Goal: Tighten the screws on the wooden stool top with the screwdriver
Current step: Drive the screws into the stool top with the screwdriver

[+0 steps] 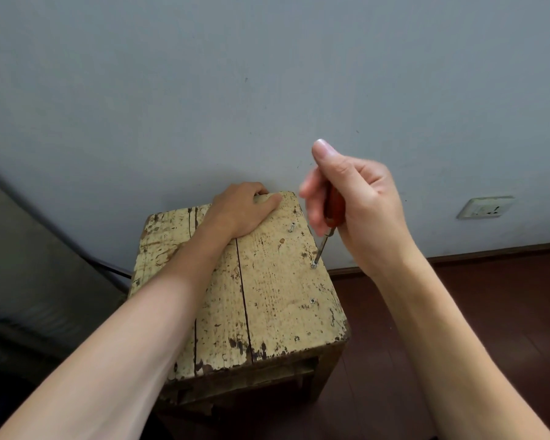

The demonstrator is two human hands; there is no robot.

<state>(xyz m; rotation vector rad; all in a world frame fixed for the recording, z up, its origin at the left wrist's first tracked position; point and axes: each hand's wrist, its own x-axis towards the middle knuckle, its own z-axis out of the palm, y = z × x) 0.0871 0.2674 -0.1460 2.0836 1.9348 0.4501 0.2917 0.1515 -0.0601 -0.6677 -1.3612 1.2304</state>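
Note:
A worn wooden stool top (267,296) with peeling cream paint stands against the wall. My left hand (238,211) grips its far edge, fingers curled over the back. My right hand (353,204) holds a red-handled screwdriver (332,211), thumb raised; its metal shaft slants down onto a screw (314,265) near the right edge. Another screw (312,301) sits closer to me along the same edge. A third screw (292,227) stands proud and tilted near the far right corner.
A grey-blue wall (267,90) rises directly behind the stool, with a white socket (485,207) low on the right. Dark red-brown floor (489,312) lies to the right. A grey slanted surface (29,265) and a dark cable (108,268) are at the left.

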